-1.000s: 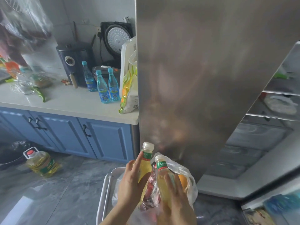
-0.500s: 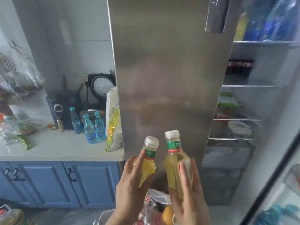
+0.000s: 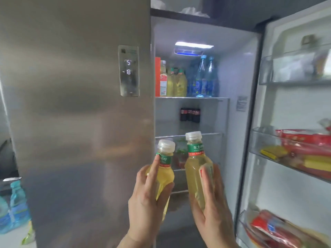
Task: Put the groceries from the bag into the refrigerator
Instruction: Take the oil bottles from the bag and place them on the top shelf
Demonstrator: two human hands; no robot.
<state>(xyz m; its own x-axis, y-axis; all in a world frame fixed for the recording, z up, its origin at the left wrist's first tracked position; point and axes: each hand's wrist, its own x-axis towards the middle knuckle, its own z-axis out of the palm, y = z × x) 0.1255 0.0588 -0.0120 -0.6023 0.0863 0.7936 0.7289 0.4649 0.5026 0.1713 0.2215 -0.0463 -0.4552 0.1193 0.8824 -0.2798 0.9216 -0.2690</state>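
My left hand [image 3: 146, 203] grips a small yellow drink bottle [image 3: 165, 173] with a green label and white cap. My right hand [image 3: 213, 208] grips a second, slightly taller yellow bottle [image 3: 194, 169] of the same kind. Both bottles stand upright in front of the open refrigerator [image 3: 238, 140], level with its middle shelves. The grocery bag is out of view.
The closed steel door [image 3: 77, 122] with a display panel [image 3: 128, 70] fills the left. The top shelf [image 3: 191, 98] holds yellow and blue bottles; dark cans [image 3: 189, 114] stand below. The open right door's bins [image 3: 290, 153] hold red and yellow packets. Blue bottles [image 3: 12, 210] sit at far left.
Both hands have lifted the two bottles out of the bag and up to the fridge opening. The view rose from the floor and counter to the shelves.
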